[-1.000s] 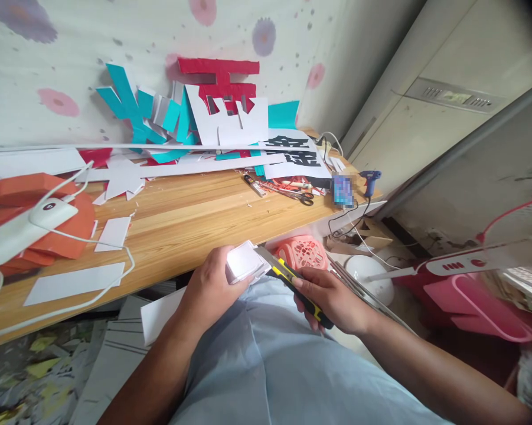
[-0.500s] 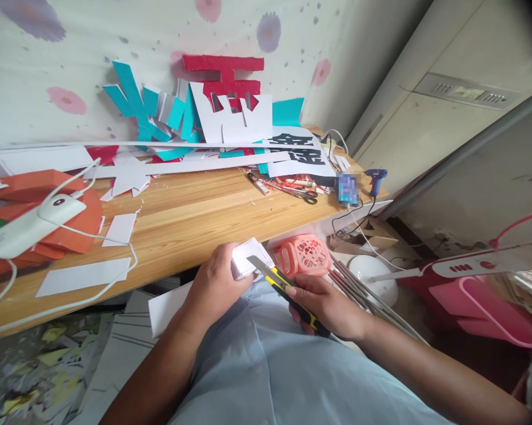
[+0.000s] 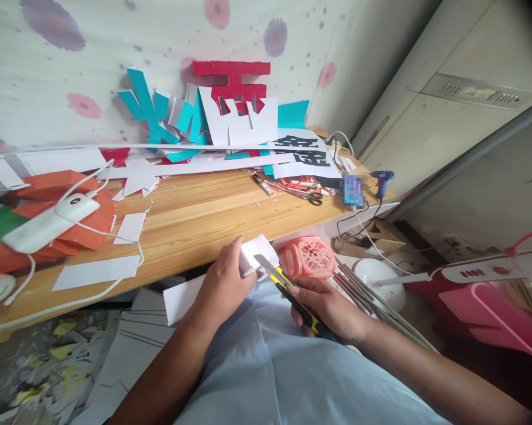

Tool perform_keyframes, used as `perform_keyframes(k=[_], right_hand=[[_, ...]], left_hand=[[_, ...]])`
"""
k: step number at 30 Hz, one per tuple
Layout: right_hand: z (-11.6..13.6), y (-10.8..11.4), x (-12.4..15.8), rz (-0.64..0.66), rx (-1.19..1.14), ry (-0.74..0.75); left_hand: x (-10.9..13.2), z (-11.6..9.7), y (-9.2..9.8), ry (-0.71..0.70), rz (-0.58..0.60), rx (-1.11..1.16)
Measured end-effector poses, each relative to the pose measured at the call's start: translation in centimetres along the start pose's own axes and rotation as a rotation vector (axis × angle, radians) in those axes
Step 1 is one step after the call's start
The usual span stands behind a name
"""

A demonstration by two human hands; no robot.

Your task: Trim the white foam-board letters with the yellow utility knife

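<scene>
My left hand point(image 3: 225, 276) is closed around a small white block-like piece point(image 3: 253, 248), apparently folded or stacked foam board, just off the table's front edge. In my right hand point(image 3: 326, 304) is a yellow and black utility knife point(image 3: 287, 286), its blade out and pointing up and left. The blade tip lies over the face of the white piece; whether it touches cannot be made out. Below my left wrist, a flat white strip point(image 3: 181, 301) sticks out, partly hidden by my forearm.
On the wooden table point(image 3: 195, 206) lie scissors point(image 3: 314, 199), another cutter point(image 3: 263, 185) and a white power strip point(image 3: 51, 221) with cords. Cut-out turquoise letters point(image 3: 148, 112) lean at the back. A blue glue gun point(image 3: 382, 182) stands right; a pink basket point(image 3: 312, 258) sits below.
The camera view has shifted slightly, so the scene sits further right. The white piece appears tilted a little differently in my left hand. The knife keeps nearly the same pose against it.
</scene>
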State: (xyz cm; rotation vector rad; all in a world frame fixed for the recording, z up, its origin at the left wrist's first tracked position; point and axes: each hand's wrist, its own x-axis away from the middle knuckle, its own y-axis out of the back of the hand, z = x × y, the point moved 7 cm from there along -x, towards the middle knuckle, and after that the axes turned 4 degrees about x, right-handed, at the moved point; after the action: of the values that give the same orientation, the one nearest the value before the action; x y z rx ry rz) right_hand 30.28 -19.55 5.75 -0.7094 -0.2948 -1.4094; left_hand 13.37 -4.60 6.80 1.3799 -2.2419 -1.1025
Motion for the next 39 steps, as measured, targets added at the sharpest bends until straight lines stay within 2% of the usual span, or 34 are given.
perform_keyframes(k=[6,11,19,39], right_hand=[[0.1,0.5,0.2,-0.063,0.054,0.041],[-0.3,0.4,0.2,-0.028,0.049,-0.004],[0.3,-0.7,-0.4,0.023,0.005,0.001],[-0.3,-1.1,-0.8,0.06,-0.078,-0.035]], left_hand=[[0.5,0.5,-0.4,0.001,-0.014,-0.024],[0.5,0.2,-0.3,-0.034,-0.02,-0.033],[0.2,0.2,-0.3,0.007,0.005,-0.06],[0.0,0.6,0.0,0.036,0.006,-0.032]])
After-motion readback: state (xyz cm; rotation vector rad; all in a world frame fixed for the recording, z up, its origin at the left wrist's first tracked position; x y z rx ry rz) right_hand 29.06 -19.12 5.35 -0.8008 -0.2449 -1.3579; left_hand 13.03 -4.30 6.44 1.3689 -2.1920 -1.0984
